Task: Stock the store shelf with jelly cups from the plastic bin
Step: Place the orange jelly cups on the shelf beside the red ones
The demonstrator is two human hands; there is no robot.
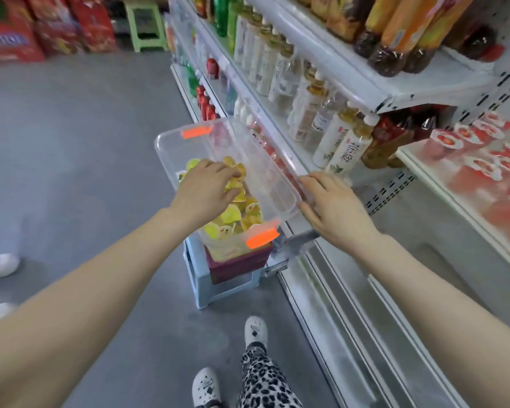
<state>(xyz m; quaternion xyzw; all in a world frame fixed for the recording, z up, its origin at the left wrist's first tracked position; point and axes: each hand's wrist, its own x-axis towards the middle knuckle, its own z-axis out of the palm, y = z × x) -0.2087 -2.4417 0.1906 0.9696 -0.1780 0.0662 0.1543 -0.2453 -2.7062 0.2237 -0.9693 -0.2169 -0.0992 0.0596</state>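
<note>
Left hand (206,187), grip around jelly cups (228,214) in bin (174,142); right hand (333,201) flat against rim.

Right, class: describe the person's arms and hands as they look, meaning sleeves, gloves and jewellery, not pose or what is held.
The left forearm and right forearm are bare as far up as the view shows, with no sleeves in sight. The left hand and right hand wear no gloves, and no watch, bracelet or ring shows.
</note>
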